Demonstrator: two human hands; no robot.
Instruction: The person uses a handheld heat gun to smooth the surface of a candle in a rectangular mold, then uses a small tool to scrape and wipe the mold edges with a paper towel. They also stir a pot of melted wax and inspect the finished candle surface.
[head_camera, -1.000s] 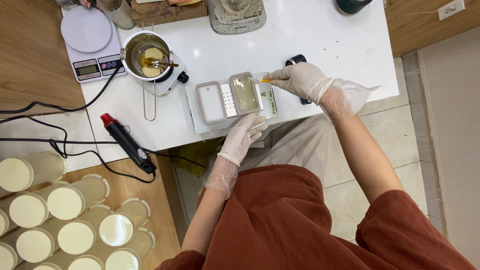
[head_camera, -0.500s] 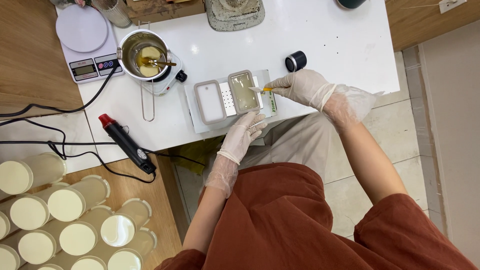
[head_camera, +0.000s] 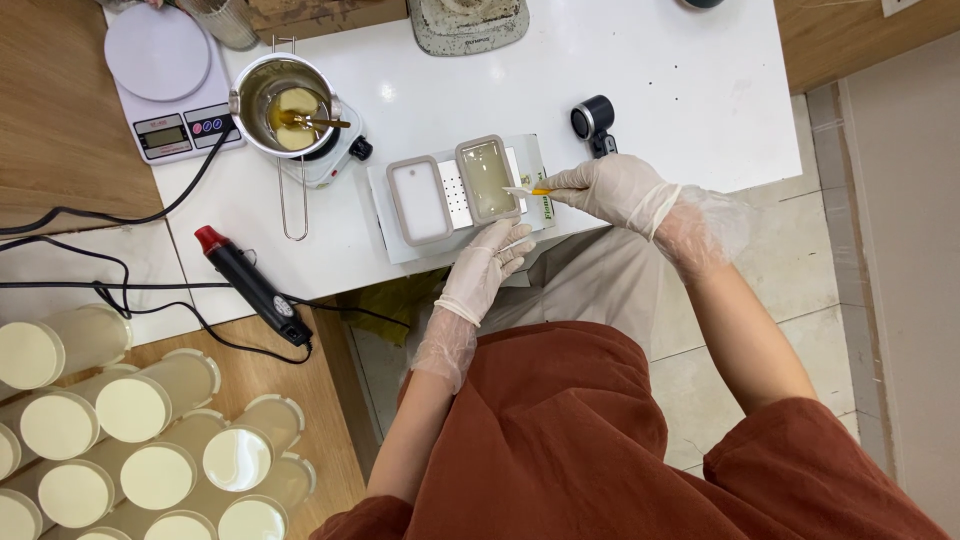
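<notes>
Two small rectangular grey moulds sit side by side on a pale sheet at the front of the white table. The left mould holds white set fill, the right mould a yellowish translucent fill. My right hand, in a thin clear glove, pinches a thin yellow stick whose tip rests at the right mould's edge. My gloved left hand presses on the sheet's front edge just below the moulds, fingers together, holding nothing.
A steel pot of melted yellow wax with a spoon sits on a small hotplate. A white digital scale is at far left. A black heat tool with red tip and cables lie nearby. Several white-filled jars stand at lower left.
My right hand has moved left toward the moulds, uncovering the small black cylinder behind it. The stick's tip now reaches the right mould. My left hand stays in place.
</notes>
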